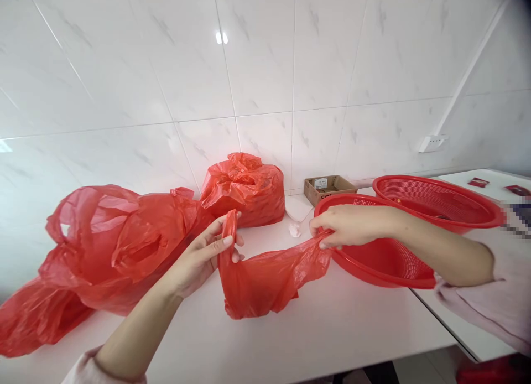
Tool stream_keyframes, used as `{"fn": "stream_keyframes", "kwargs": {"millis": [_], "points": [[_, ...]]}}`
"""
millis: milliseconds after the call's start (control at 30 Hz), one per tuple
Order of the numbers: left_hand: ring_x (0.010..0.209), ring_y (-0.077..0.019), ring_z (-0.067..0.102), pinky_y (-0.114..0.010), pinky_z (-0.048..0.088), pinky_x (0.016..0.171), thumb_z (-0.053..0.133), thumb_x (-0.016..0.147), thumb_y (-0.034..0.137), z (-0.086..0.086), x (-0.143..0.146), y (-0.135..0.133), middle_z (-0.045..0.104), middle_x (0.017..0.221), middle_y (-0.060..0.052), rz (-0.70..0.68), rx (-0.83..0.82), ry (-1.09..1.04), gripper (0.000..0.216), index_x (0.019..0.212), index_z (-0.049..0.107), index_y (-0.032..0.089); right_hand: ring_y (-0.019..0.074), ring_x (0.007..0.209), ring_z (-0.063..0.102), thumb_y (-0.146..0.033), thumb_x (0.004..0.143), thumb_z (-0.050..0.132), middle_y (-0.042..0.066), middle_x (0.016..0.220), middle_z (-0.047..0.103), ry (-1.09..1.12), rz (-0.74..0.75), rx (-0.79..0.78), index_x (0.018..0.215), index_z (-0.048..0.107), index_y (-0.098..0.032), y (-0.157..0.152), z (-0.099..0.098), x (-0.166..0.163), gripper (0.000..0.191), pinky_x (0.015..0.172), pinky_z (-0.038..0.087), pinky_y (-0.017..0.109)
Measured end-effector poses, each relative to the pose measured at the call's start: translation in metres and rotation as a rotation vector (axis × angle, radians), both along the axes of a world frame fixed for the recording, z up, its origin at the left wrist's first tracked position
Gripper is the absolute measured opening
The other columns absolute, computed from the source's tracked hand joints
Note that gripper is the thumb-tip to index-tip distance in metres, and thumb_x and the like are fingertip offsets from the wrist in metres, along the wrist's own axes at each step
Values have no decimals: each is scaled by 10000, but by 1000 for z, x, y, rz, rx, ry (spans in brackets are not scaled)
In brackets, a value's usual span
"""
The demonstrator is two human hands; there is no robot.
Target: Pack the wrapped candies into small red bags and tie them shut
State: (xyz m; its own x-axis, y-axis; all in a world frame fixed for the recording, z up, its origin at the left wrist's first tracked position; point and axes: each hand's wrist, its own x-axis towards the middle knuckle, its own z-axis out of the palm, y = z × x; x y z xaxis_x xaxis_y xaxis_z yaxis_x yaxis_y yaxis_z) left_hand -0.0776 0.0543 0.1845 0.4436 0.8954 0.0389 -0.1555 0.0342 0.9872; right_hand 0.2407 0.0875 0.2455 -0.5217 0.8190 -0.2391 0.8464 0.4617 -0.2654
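Note:
A small red plastic bag [265, 276] hangs stretched between my two hands above the white counter [315, 328]. My left hand [203, 254] pinches one handle of the bag, thumb and fingers closed around it. My right hand [346, 224] grips the other handle, in front of a red mesh basket [381, 262]. The bag's bottom rests on the counter.
A heap of crumpled red plastic bags [108, 245] lies at the left. A full, tied red bag [246, 187] stands by the tiled wall. A small cardboard box [327, 187] and a second red basket [440, 201] sit at the right, by the counter's edge.

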Motion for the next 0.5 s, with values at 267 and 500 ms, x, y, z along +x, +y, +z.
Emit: {"fn": "stream_keyframes", "kwargs": {"millis": [267, 500], "points": [[718, -100, 499, -346, 483, 820, 719, 830, 342, 5, 33, 6, 517, 851, 23, -179, -3, 183, 502, 1285, 522, 265, 113, 679, 546, -355, 847, 601, -5, 829, 657, 365, 275, 110, 865, 654, -209, -10, 26, -56, 157, 579, 366, 241], [646, -93, 437, -202, 345, 527, 729, 759, 519, -5, 53, 12, 489, 725, 23, 49, -17, 256, 370, 873, 626, 182, 130, 777, 586, -320, 888, 553, 2, 925, 658, 622, 305, 110, 1154, 589, -243, -7, 5, -94, 279, 672, 437, 266]]}}
